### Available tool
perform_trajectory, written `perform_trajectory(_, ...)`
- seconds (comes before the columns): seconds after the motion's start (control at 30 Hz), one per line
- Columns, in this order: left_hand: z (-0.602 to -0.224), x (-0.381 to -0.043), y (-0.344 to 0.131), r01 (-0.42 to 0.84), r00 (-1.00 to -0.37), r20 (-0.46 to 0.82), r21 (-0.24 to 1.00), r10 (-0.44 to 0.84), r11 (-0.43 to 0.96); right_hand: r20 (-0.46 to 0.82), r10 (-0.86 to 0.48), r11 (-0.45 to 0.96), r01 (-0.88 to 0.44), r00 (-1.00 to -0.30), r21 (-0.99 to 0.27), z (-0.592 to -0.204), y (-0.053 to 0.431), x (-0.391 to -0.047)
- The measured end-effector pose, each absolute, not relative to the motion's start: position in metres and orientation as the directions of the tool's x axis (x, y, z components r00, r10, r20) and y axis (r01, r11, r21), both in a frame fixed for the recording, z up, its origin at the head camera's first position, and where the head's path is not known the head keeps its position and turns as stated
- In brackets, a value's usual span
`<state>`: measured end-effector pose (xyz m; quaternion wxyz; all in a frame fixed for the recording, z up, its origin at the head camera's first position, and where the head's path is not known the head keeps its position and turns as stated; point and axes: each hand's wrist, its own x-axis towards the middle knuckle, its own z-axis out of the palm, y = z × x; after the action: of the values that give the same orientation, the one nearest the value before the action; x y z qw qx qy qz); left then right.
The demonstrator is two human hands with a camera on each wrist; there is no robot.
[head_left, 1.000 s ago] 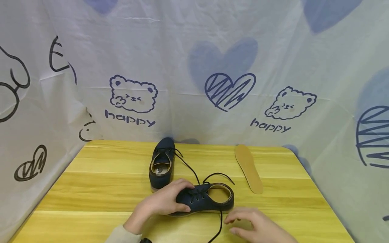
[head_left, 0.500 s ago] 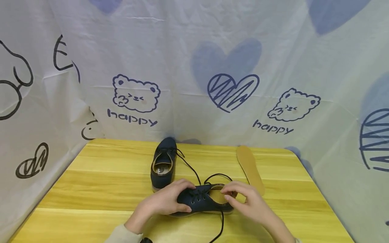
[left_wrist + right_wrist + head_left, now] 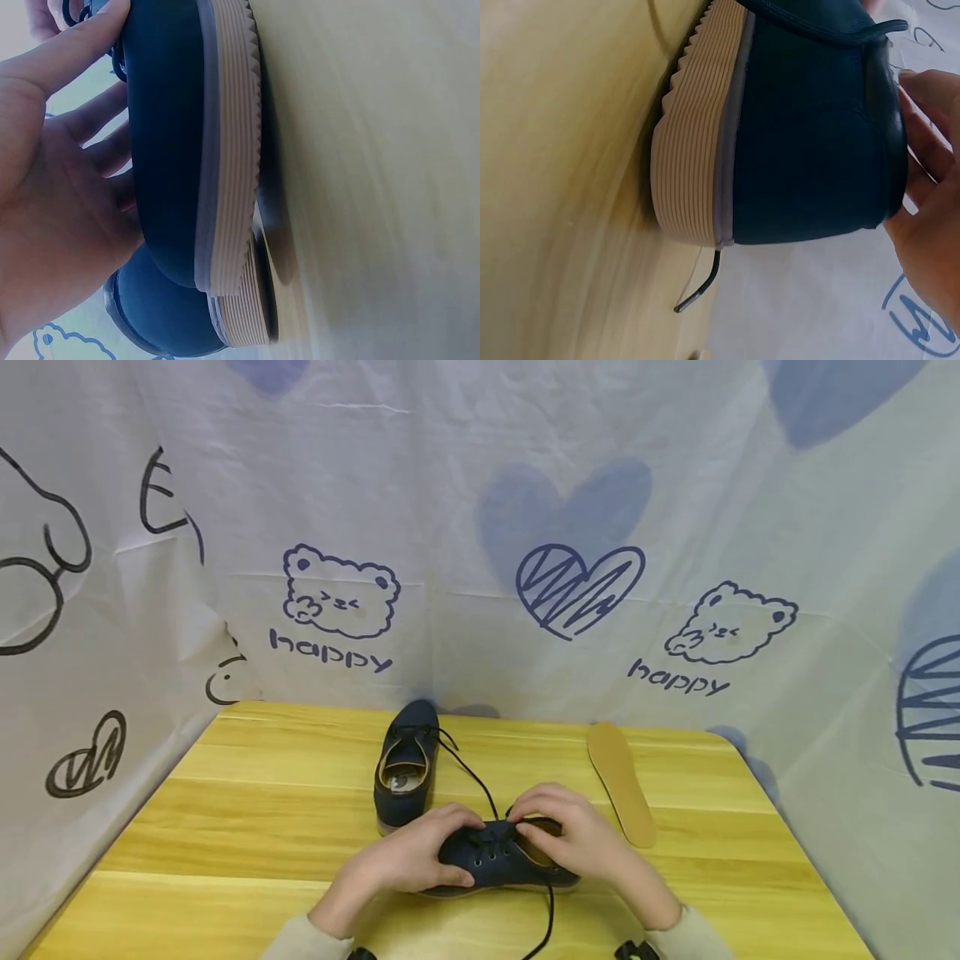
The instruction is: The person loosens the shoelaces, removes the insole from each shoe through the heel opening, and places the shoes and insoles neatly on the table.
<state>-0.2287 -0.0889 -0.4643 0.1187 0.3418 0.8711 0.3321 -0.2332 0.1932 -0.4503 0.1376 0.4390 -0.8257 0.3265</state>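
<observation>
A dark navy lace-up shoe (image 3: 513, 870) lies on its sole with the toe to the left. My left hand (image 3: 408, 853) grips its front part, thumb on the near side and fingers over the far side. Over the shoe's opening, my right hand (image 3: 573, 828) has thumb and fingertips together at the top of the tongue and seems to pinch it; the exact contact is hidden. A tan insole shows partly inside the opening. The ribbed pale sole (image 3: 232, 150) fills part of the left wrist view, and the heel (image 3: 802, 165) shows in the right wrist view.
The matching shoe (image 3: 397, 807) stands behind, toe toward the back, touching or near the left hand. A tan insole (image 3: 621, 785) lies at the back right. One black lace (image 3: 551, 914) trails toward the front of the wooden table (image 3: 225, 827); a printed cloth (image 3: 465, 660) hangs behind.
My right hand has come from beside the heel, over the shoe's opening, and left to the tongue. The left hand keeps its grip and the shoe stays almost in place.
</observation>
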Motion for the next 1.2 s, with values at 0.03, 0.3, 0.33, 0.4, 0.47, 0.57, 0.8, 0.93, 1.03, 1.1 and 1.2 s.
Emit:
perform_trajectory(0.03,-0.465,-0.229,-0.089,0.516,-0.739,0.018,0.659,0.674,0.548,0.502,-0.647,0.404,-0.816,-0.574,-0.413,-0.451,0.192,-0.234)
perform_trajectory(0.3,-0.466,-0.228,-0.090,0.515,-0.736,0.020,0.664,0.676,0.542,0.401,-0.721,0.423,-0.817,-0.566,-0.392,-0.452,0.186,-0.237)
perform_trajectory(0.33,-0.466,-0.228,-0.090,0.517,-0.737,0.021,0.662,0.675,0.543,0.381,-0.723,0.434,-0.809,-0.576,-0.398,-0.451,0.185,-0.237)
perform_trajectory(0.4,-0.466,-0.228,-0.090,0.517,-0.740,0.023,0.659,0.673,0.546,0.339,-0.727,0.459,-0.789,-0.598,-0.408,-0.450,0.184,-0.238)
perform_trajectory(0.47,-0.466,-0.228,-0.090,0.518,-0.741,0.024,0.657,0.672,0.548,0.306,-0.730,0.479,-0.776,-0.611,-0.410,-0.449,0.183,-0.239)
perform_trajectory(0.57,-0.465,-0.228,-0.090,0.520,-0.739,0.027,0.658,0.673,0.544,0.269,-0.738,0.502,-0.770,-0.619,-0.395,-0.447,0.182,-0.240)
perform_trajectory(0.8,-0.465,-0.228,-0.091,0.518,-0.741,0.030,0.661,0.671,0.543,0.228,-0.741,0.522,-0.756,-0.631,-0.396,-0.443,0.177,-0.242)
perform_trajectory(0.93,-0.465,-0.228,-0.090,0.517,-0.740,0.030,0.664,0.672,0.540,0.247,-0.718,0.524,-0.738,-0.651,-0.425,-0.446,0.178,-0.240)
perform_trajectory(1.03,-0.465,-0.228,-0.090,0.516,-0.739,0.028,0.666,0.673,0.539,0.280,-0.701,0.510,-0.736,-0.656,-0.445,-0.450,0.180,-0.239)
perform_trajectory(1.1,-0.465,-0.228,-0.090,0.516,-0.740,0.029,0.666,0.672,0.539,0.305,-0.692,0.496,-0.738,-0.654,-0.457,-0.453,0.180,-0.239)
perform_trajectory(1.2,-0.465,-0.229,-0.090,0.514,-0.742,0.031,0.667,0.670,0.539,0.336,-0.678,0.471,-0.738,-0.653,-0.484,-0.455,0.179,-0.240)
